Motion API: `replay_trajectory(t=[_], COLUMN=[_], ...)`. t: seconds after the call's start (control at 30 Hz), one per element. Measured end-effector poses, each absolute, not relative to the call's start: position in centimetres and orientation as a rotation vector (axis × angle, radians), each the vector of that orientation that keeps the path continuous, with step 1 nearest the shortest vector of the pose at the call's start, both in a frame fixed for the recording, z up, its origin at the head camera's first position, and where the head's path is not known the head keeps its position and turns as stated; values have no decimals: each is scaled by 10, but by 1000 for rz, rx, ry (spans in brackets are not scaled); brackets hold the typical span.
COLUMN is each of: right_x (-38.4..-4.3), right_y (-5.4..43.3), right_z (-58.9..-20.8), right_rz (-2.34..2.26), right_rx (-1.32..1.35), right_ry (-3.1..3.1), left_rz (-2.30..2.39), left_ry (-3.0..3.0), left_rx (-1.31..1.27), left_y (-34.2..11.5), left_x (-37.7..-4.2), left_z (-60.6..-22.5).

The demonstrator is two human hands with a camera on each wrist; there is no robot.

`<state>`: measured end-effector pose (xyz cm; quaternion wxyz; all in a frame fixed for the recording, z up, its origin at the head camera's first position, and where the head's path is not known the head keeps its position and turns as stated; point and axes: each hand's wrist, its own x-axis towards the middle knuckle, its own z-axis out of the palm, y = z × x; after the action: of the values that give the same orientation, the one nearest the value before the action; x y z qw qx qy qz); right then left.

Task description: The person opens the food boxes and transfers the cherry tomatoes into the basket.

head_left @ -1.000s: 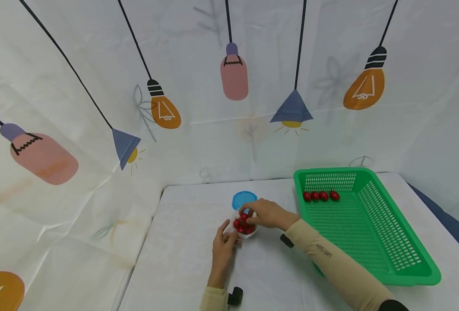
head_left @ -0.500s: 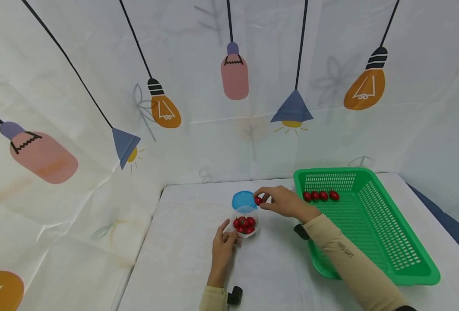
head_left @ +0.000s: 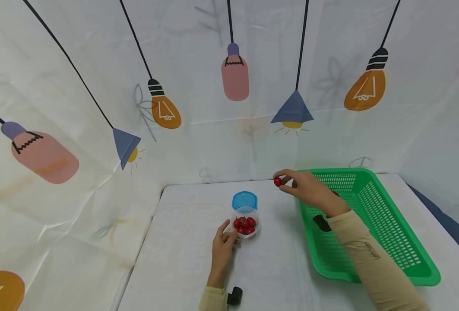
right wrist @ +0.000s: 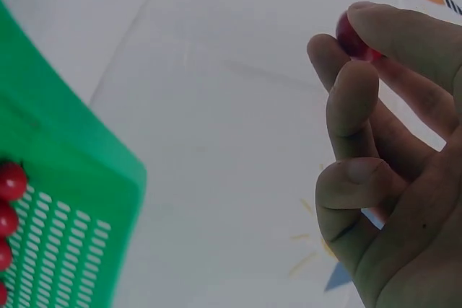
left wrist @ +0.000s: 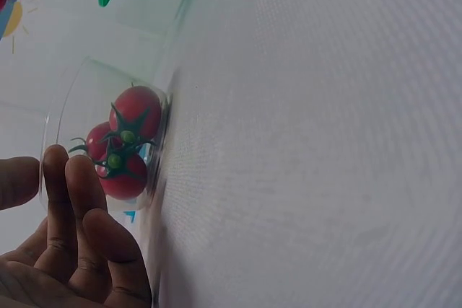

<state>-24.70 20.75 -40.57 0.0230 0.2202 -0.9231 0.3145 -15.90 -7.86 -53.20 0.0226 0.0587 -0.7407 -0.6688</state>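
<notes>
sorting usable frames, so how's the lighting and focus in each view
Head view: evenly lit and fairly sharp, with soft shadows on the white tabletop; left wrist view: the left hand looks dark, but the tomatoes are reasonably crisp; right wrist view: the right hand is shaded too, and the green basket has a blurry near wall.

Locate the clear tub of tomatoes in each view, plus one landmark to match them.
Head: clear tub in the lower middle, right by the fingers of the left hand.
Left wrist: left side, around mid-height, partly covered by the fingers.
Right wrist: not in it.
Shared landmark: green basket, at right in head, top left in left wrist, along the left edge in right wrist.
</notes>
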Motion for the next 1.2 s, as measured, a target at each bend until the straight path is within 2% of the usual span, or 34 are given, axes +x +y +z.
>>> replay_trajectory(t=[0.2,0.6,1.2], right_x=[-247,-252,-259], right_y=[230,277,344], right_z=[-403,-410,-449], right_rz=[977,890,861], right_rx=[617,570,440], right_ry=[-2851,-2867,-2933], left_rz=[-2062,-2022,-2077], left_ry=[-2298,-2331,-2297], left_rx=[172,230,226], left_y=[-78,-81,-82], left_x=[-160,-176,-176], left_z=[-533,-575,-575])
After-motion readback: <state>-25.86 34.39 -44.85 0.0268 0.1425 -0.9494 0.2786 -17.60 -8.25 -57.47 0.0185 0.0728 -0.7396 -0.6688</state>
